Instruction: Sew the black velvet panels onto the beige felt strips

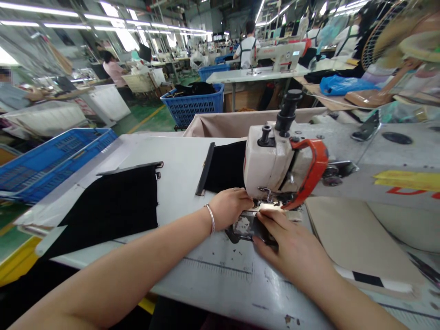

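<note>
A sewing machine head [263, 160], cream with an orange guard, stands over a lit needle area. My left hand [229, 208], wearing a bracelet, has its fingers bent and together beside the needle. They press on the near edge of a black fabric piece [225, 167], which runs behind the machine head and has a dark strip along its left edge. Just right of the needle, my right hand [292, 238] lies with fingers stretched over the machine bed, thumb apart at its front. What lies under the fingertips is hidden. Another black fabric piece [120, 204] rests on the left.
The white table [192, 279] carries ruler marks along its front. Beige panels [357, 233] lie right of the machine, near dark scissors [424, 268]. Blue crates [55, 160] stand left; a blue basket [194, 105] of black material stands behind. Other people work farther off.
</note>
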The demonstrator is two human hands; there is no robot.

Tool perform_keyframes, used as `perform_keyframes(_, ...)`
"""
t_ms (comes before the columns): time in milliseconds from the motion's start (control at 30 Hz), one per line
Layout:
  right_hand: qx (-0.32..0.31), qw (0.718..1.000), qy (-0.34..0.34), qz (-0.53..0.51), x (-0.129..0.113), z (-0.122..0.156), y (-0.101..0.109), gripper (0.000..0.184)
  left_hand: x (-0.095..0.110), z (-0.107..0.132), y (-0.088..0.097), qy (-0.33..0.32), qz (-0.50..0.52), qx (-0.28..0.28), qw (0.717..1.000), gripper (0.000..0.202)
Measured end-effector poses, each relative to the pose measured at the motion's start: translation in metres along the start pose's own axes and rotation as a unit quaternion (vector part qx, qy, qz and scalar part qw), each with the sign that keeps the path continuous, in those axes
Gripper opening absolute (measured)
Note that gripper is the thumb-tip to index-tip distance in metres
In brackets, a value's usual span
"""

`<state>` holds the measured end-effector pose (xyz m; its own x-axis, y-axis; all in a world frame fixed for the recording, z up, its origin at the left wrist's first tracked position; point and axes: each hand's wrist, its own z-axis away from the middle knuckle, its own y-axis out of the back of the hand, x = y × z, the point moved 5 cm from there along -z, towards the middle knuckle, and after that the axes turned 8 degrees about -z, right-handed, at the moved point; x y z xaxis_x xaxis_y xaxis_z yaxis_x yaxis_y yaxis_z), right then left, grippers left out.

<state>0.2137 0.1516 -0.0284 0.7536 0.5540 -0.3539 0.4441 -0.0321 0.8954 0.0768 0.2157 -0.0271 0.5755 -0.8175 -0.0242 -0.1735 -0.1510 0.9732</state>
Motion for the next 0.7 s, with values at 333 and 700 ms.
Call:
perform_keyframes(333,-0.004,0.999,-0.024,-0.028,0.001,-0.001,-0.003,0.041,-0.005,0.0,-0.003,0.022,0.032,0.021,0.999,0.022)
perform_keyframes(700,0.037,0.997,-0.044,-0.051,-0.009,-0.003,0.004,0.022,-0.001,0.006,0.001,0.028,0.024,0.067,0.997,0.032)
